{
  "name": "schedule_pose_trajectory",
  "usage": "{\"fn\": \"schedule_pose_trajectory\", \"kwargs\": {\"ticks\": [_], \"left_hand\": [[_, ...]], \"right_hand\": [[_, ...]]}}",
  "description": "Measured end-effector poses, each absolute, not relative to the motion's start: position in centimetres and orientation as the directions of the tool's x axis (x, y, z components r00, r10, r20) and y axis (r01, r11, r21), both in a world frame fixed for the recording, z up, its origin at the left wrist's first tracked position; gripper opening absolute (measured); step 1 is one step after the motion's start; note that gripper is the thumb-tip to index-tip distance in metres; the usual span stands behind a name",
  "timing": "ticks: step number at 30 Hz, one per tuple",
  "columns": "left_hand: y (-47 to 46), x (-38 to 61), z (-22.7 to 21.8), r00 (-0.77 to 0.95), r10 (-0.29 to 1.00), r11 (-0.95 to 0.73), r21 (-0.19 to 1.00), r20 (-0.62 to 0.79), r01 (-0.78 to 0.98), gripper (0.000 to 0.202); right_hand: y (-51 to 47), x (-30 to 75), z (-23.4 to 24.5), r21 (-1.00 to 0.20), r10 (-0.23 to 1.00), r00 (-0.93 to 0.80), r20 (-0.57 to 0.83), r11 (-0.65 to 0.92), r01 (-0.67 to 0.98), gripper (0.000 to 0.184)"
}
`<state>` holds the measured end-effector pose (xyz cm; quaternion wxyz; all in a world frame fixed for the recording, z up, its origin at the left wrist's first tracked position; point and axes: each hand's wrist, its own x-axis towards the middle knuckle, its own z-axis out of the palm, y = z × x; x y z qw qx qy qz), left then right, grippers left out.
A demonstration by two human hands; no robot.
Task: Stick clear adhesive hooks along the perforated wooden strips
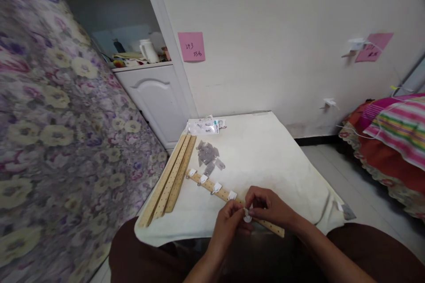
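Observation:
Close together over a light wooden strip with holes point(271, 228), my left hand point(229, 217) and my right hand point(267, 205) pinch a small round whitish piece point(247, 216). Its exact kind is too small to make out, and the fingers cover part of it. The strip lies slantwise near the table's front edge. Along its left part sit several white square-backed hooks point(217, 187) with rounded ends hanging over the near side. Beyond the strip is a loose pile of small grey square pieces point(207, 154), a few lying apart from it.
Several longer wooden strips with holes point(173, 177) lie along the left side of the cloth-covered table point(265, 154). Clear plastic packaging point(203, 127) rests at the back edge. A floral curtain point(66, 132) hangs on the left; a bed point(395, 141) stands on the right.

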<state>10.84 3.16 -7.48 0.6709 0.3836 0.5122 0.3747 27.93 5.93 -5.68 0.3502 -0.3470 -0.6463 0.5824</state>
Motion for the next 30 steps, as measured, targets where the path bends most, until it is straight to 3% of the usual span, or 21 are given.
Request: {"fn": "schedule_pose_trajectory", "kwargs": {"ticks": [5, 11, 16, 21, 24, 27, 30], "left_hand": [[3.3, 10.6, -7.6, 0.171, 0.920, 0.378, 0.916, -0.354, -0.135, 0.028], [3.1, 10.8, -7.6, 0.204, 0.931, 0.327, 0.940, -0.303, -0.097, 0.028], [3.0, 11.8, -7.2, 0.218, 0.956, 0.209, 0.977, -0.194, -0.047, 0.026], [2.5, 12.3, -7.2, 0.236, 0.950, 0.231, 0.970, -0.206, -0.080, 0.026], [1.6, 12.4, -8.5, 0.295, 0.904, 0.336, 0.941, -0.309, -0.043, 0.029], [0.4, 13.0, -10.5, 0.423, 0.751, 0.564, 0.826, -0.507, -0.012, 0.034], [-0.1, 14.1, -12.3, 0.502, 0.665, 0.657, 0.753, -0.553, -0.039, 0.043]], "right_hand": [[5.6, 27.8, -5.5, -0.995, 0.826, -0.561, 0.066, 0.096, 0.024, 0.018], [6.5, 28.6, -6.9, -0.994, 0.918, -0.397, -0.006, 0.037, 0.103, 0.020], [6.1, 28.5, -7.2, -0.994, 0.867, -0.487, -0.104, -0.104, 0.026, 0.029], [6.3, 30.2, -7.4, -0.990, 0.885, -0.451, -0.114, -0.138, -0.021, 0.026], [6.4, 32.1, -8.3, -0.989, 0.925, -0.353, -0.140, -0.151, -0.004, 0.025], [6.0, 33.3, -9.2, -0.983, 0.949, -0.260, -0.179, -0.183, 0.008, 0.024], [5.5, 33.6, -9.6, -0.977, 0.953, -0.216, -0.211, -0.215, 0.005, 0.025]]}}
